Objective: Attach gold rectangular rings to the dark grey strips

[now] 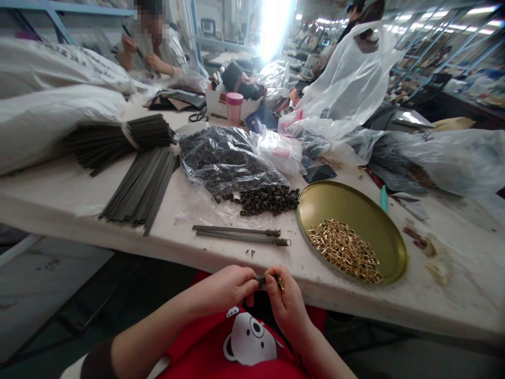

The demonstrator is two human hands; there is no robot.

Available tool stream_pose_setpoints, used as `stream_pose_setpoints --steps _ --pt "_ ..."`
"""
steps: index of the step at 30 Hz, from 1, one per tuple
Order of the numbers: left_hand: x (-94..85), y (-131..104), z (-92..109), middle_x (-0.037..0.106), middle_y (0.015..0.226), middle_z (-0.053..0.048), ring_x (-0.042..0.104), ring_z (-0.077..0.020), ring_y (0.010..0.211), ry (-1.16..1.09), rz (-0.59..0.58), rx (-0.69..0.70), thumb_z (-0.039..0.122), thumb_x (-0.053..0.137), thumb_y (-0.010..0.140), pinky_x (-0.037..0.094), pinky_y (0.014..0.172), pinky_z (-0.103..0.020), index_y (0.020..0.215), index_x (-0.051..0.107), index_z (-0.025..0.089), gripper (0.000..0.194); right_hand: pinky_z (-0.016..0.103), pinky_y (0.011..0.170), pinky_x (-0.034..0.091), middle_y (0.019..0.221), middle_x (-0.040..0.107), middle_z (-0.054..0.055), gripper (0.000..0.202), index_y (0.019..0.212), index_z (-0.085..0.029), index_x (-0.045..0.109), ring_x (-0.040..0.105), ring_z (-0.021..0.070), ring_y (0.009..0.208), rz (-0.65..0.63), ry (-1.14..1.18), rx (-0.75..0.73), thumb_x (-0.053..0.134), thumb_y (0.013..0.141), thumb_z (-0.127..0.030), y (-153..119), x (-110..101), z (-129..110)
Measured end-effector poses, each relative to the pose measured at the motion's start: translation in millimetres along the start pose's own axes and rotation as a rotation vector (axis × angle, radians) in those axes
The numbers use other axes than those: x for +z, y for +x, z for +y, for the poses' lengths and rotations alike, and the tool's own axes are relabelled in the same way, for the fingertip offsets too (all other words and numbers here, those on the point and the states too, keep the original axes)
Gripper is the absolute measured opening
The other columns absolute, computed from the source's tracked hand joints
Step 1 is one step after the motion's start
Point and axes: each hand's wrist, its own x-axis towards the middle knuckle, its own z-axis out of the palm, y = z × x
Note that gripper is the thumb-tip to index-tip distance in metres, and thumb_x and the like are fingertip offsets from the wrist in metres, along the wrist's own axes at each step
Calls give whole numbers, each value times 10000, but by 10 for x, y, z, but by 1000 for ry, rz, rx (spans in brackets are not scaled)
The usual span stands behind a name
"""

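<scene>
Left hand [229,287] and right hand [284,299] meet just below the worktop [189,247] edge, over the lap, both pinched shut on one small dark strap end [263,280] held between the fingertips. A gold glint at the right thumb looks like a buckle, too small to be sure.

On the worktop just beyond the hands: two finished straps [240,236] lying side by side, each with a fitting at its right end. Right of them, a gold tray [355,205] with a heap of gold buckles [344,251]. Behind the straps, a loose pile of dark loops [270,200] spilling from a clear bag [224,158]. Left, flat strips [140,187] fanned out, and a tied bundle [118,142] behind them. Two tiny dark bits [250,253] sit near the edge. Another person [152,42] works at the far end.

Risks, judged from this:
- Work is held off the worktop, over the lap, so a slip of the pinch probably drops the small part to the floor, hard to find.
- Parts are tiny and slick-looking; fingertips cover most of the piece, so a buckle could go on crooked or reversed unseen.
- Tray sits close to the front edge; a careless reach with the right hand could tip it and scatter buckles.
- Loops already spill from the bag; a sleeve or wrist sweep could push them into the finished straps or off the edge.
- Strong backlight from the far end may wash out fine detail.
</scene>
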Motion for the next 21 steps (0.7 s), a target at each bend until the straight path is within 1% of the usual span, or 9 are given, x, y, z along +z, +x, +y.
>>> stream_pose_setpoints --steps 3,6,9,13,16,18,21 --pt "57 21 16 589 652 -4 515 -114 563 -45 -27 9 279 316 841 391 545 -199 694 545 156 299 242 537 399 632 537 -7 149 806 -204 453 525 138 564 15 0 -38 340 886 -260 -34 4 -6" --pt "59 31 20 594 659 -6 529 -115 562 -63 -48 16 282 312 842 402 538 -198 732 548 150 292 252 548 405 645 547 -2 144 820 -202 464 532 144 575 1 -14 -65 352 884 -265 -44 15 9" --pt "17 36 22 610 647 -5 545 -122 562 32 -25 -9 277 332 834 394 538 -201 706 563 152 292 258 588 427 723 577 17 148 891 -198 477 555 150 639 29 13 -59 344 890 -262 -53 53 40" --pt "-3 91 33 630 656 -16 557 -146 604 327 116 22 245 338 841 371 550 -218 692 587 167 301 269 644 448 809 602 39 197 952 -197 478 582 159 723 115 41 -37 298 906 -262 -43 140 92" --pt "-18 194 -10 644 699 -29 576 -168 632 501 209 69 254 340 860 368 554 -236 755 602 177 293 272 639 457 828 616 44 220 979 -197 480 596 165 739 106 -21 -27 284 911 -268 45 143 156" --pt "-67 297 -89 640 702 -28 584 -178 638 593 287 107 287 365 866 377 557 -245 776 607 186 278 287 658 466 860 622 56 231 1003 -192 485 597 176 772 98 -109 -48 292 908 -279 153 87 224" --pt "-161 487 -258 623 742 -39 583 -184 683 709 468 191 321 462 837 400 599 -260 791 603 175 208 350 722 460 880 621 86 236 983 -176 518 579 214 816 147 -349 -109 349 890 -312 333 -44 371"
